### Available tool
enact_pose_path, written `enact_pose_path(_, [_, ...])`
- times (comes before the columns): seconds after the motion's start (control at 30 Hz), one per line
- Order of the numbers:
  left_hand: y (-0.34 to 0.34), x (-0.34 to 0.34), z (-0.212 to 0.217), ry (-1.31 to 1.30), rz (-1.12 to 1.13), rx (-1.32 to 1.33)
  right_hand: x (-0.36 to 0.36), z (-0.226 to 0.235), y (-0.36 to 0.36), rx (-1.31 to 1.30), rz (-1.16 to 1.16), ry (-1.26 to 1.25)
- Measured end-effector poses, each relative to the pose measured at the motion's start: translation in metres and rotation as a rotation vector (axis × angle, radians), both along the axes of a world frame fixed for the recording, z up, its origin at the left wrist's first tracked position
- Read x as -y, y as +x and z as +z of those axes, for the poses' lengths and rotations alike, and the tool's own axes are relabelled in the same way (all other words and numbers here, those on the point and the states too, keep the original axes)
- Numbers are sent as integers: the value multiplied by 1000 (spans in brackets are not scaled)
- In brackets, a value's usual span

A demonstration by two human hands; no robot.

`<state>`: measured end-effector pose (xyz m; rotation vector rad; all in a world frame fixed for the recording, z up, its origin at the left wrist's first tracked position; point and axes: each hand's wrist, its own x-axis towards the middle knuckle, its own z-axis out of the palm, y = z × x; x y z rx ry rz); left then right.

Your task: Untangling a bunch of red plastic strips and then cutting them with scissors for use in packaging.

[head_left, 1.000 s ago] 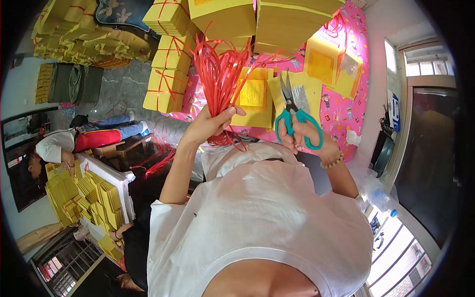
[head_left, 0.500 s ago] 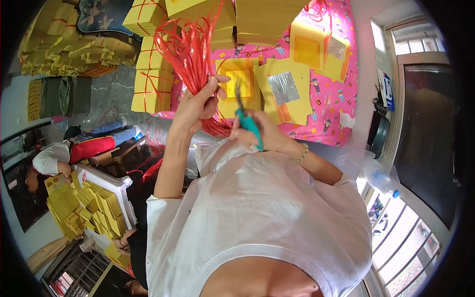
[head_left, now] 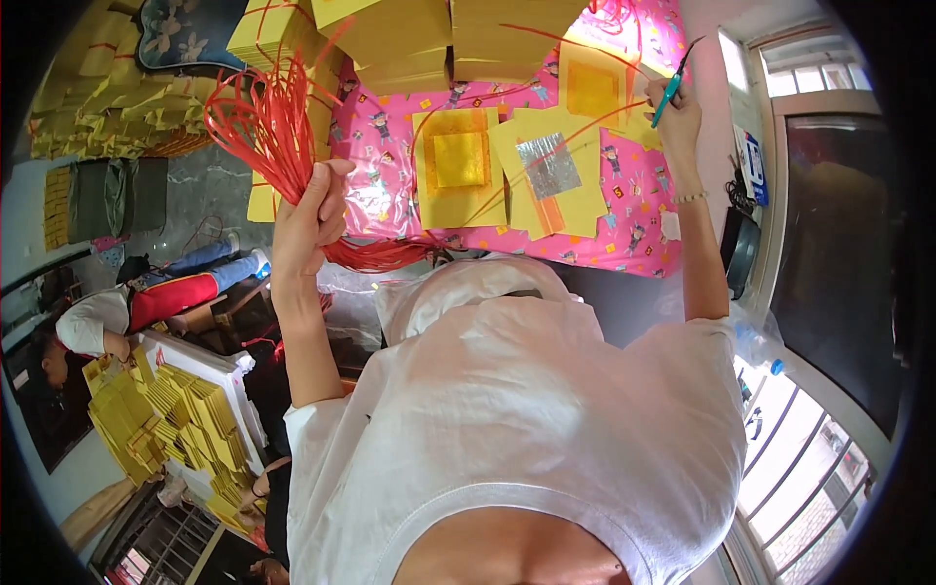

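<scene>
My left hand (head_left: 304, 229) is closed around a thick bundle of red plastic strings (head_left: 268, 127). Loops fan out above the fist, and the lower strands trail across the table's near edge. Far to the right, my right hand (head_left: 682, 122) grips scissors with teal handles (head_left: 667, 100), their dark tips pointing up and away. Thin red strands run from beside that hand back toward the left; whether its fingers pinch them, I cannot tell. Between the hands lie yellow paper with a gold square (head_left: 460, 161) and yellow paper with a silver square (head_left: 549, 164).
A pink patterned cloth (head_left: 375, 146) covers the table. Stacks of yellow paper (head_left: 400, 68) stand at its far side. More yellow bundles (head_left: 107, 117) are piled at far left. Two people are at the left, near a white table holding yellow paper (head_left: 200, 414). A window is at right.
My right hand has swung far right and away with the scissors, drawing red strands out over the paper. My left hand has shifted left with the bundle.
</scene>
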<state>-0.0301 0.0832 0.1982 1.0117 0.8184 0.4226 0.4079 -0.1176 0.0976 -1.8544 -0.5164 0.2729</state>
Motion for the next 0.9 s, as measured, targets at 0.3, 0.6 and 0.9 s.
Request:
enact_pose_path(0.3, [-17, 7, 27, 156, 27, -159, 6, -71, 65, 294, -126, -350])
enact_pose_path(0.6, [-2, 17, 16, 90, -31, -144, -18, -88, 18, -139, 129, -50])
enact_pose_path(0.9, [16, 27, 12, 100, -124, -143, -22, -52, -25, 398, 71, -396])
